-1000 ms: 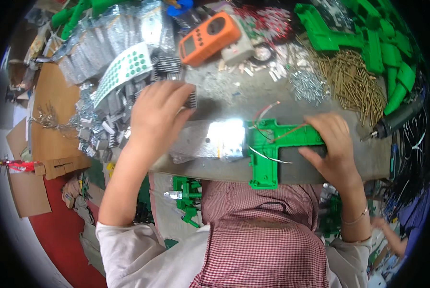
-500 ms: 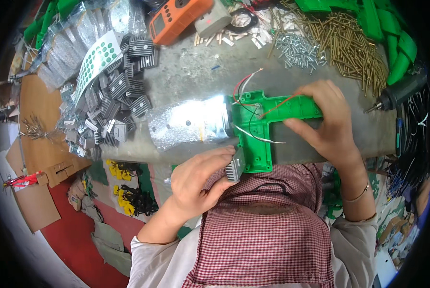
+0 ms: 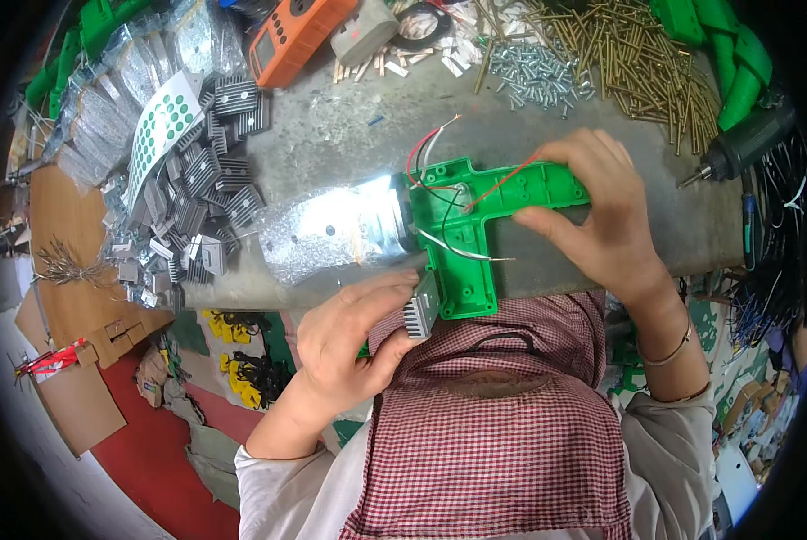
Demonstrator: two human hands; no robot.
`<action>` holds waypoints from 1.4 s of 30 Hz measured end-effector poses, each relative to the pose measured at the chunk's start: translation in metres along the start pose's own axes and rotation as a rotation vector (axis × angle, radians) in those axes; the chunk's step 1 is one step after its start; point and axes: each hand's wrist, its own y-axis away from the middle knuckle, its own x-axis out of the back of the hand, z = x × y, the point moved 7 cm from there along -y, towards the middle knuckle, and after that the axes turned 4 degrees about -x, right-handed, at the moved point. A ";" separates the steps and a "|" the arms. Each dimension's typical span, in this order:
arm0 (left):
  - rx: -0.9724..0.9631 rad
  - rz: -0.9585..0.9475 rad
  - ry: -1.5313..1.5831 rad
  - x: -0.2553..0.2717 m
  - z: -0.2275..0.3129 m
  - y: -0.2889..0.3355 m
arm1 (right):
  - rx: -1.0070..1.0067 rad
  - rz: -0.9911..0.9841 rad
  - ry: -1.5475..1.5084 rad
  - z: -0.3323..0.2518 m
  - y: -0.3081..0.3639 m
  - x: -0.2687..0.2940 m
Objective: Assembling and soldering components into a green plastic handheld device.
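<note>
My left hand (image 3: 349,337) grips a small grey finned heat sink (image 3: 422,309) between thumb and fingers, at the near corner of a green plastic tool housing half (image 3: 466,279). The housing lies hollow side up at the table's near edge. My right hand (image 3: 601,207) curves around its handle, thumb on the near side and fingers on the far side. A red wire (image 3: 502,183) runs from the housing to the right fingertips; whether they pinch it is hidden. Black and white wires (image 3: 462,250) lie across the housing. A shiny plastic-wrapped cylinder (image 3: 331,229) adjoins its left side.
Heat sinks (image 3: 201,171) are piled at left, beneath a sheet of green dots (image 3: 162,121). An orange meter (image 3: 300,40), silver screws (image 3: 538,76) and long brass-coloured screws (image 3: 646,63) lie at the back. A dark power screwdriver (image 3: 750,148) rests at right.
The whole view has shifted, so the table things appear slightly farther left. Both hands keep their places at the housing, the left with the heat sink.
</note>
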 end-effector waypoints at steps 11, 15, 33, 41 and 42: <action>0.010 -0.063 -0.029 -0.006 -0.005 -0.001 | -0.052 -0.022 -0.014 0.002 0.002 -0.001; 0.059 -0.064 -0.033 -0.013 -0.011 0.007 | -0.050 -0.021 -0.026 0.000 0.002 -0.001; -0.063 0.108 -0.300 0.031 -0.010 0.015 | -0.039 0.078 0.048 0.004 0.013 0.024; 0.039 -0.214 -0.368 0.012 -0.042 -0.028 | -0.331 0.894 0.361 0.066 0.065 0.270; 0.029 -0.211 -0.362 0.009 -0.043 -0.030 | -0.372 0.970 0.491 0.067 0.077 0.306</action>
